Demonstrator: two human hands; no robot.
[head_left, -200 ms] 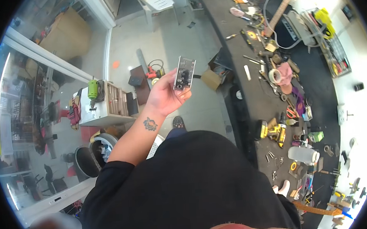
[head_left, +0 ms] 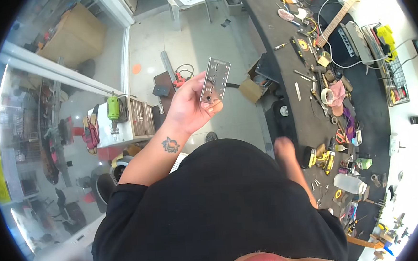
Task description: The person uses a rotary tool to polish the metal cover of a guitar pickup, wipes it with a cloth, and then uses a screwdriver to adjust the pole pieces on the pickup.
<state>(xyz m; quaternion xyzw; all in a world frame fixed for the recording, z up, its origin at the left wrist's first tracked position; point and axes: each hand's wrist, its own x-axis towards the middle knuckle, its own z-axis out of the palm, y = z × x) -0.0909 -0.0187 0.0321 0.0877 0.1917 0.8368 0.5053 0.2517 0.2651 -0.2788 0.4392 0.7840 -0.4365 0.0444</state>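
While the left hand holds up a flat, shiny metal plate pierced with holes, its fingers pinch the plate's lower end, the thumb along the left edge and the other fingertips showing beneath the bottom edge. The plate is in the air in front of the body, with the floor behind it in view, clear of the left long edge of the worktop. Its long axis points mostly away from the person, the far end leaning a little to the right, so the far end and most of the right edge stand free of the grip.

The right hand is blurred beside the worktop's left edge, well apart from the plate, which lies ahead of it and to its left. I cannot tell whether its fingers are spread or pressed together, and nothing can be made out in them. The left hand is plainly the nearer one, already touching the plate, and a gap separates the right hand from the plate's free edge. Just right of the right forearm, a yellow and black drill lies near that same worktop edge.
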